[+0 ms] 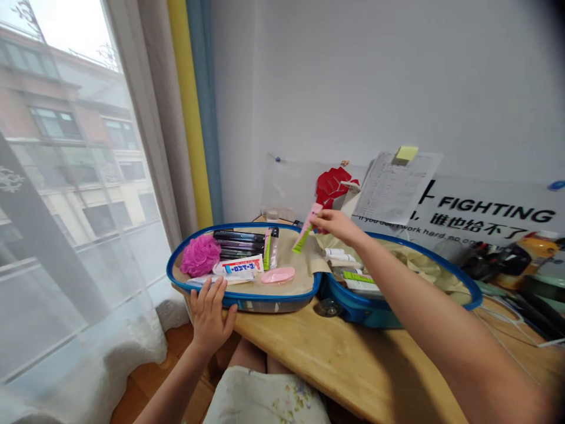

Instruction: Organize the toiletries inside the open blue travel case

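Head view showed the right hand (332, 226) pinching a pink-and-green tube (308, 228) by its upper end, above the left half of the open suitcase (303, 270); whether its green tip touched the lining (288, 240) was hard to tell. The left hand (212, 317) lay open at the blue rim (273, 296). A weak fingertip pinch could have dropped the tube; heavy pressing there, near the tabletop (300, 341) edge, could have tipped the case.

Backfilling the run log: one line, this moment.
left hand: on blue suitcase rim | right hand: holding pink-green packet | nearby: magenta bath puff
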{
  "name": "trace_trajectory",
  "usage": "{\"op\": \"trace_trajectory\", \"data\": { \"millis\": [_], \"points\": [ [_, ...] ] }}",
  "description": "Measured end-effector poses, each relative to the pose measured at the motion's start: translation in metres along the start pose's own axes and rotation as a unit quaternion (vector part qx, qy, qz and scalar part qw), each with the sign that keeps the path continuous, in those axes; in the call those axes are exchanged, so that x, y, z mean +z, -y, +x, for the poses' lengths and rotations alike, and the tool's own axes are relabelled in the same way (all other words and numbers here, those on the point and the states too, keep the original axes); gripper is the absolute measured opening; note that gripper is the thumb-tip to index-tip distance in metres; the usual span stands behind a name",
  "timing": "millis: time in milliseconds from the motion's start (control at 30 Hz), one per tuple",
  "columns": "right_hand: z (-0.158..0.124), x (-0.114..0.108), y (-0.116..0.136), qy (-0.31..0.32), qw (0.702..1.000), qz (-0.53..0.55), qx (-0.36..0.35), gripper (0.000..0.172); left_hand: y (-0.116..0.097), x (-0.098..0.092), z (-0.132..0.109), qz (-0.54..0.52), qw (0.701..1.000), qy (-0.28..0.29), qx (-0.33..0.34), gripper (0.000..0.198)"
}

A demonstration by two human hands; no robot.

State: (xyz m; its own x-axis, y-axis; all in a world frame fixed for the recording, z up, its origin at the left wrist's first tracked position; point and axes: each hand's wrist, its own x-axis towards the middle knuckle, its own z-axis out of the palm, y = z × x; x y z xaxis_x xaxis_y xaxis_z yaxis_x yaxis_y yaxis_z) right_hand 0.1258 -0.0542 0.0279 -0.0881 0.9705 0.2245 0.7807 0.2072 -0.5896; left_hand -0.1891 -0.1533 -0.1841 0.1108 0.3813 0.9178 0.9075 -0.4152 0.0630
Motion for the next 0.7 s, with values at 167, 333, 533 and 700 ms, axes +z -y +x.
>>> {"op": "trace_trajectory", "data": {
  "millis": [167,333,533,700],
  "points": [
    [0.033,0.059,0.028,0.117,0.991,-0.006,0.058,0.027,-0.001,-0.002,0.002,0.004,1.000,-0.010,0.017,0.064],
    [0.045,0.089,0.027,0.162,0.982,-0.050,0.086,0.028,-0.001,-0.002,0.004,0.006,1.000,-0.007,0.017,0.064],
    [0.047,0.105,0.017,0.160,0.979,-0.106,0.076,0.032,-0.002,-0.002,0.004,0.011,1.000,-0.009,0.020,0.062],
    [0.049,0.108,0.011,0.142,0.978,-0.139,0.057,0.033,-0.002,-0.002,0.002,0.012,1.000,0.005,0.005,0.064]
  ]
}}
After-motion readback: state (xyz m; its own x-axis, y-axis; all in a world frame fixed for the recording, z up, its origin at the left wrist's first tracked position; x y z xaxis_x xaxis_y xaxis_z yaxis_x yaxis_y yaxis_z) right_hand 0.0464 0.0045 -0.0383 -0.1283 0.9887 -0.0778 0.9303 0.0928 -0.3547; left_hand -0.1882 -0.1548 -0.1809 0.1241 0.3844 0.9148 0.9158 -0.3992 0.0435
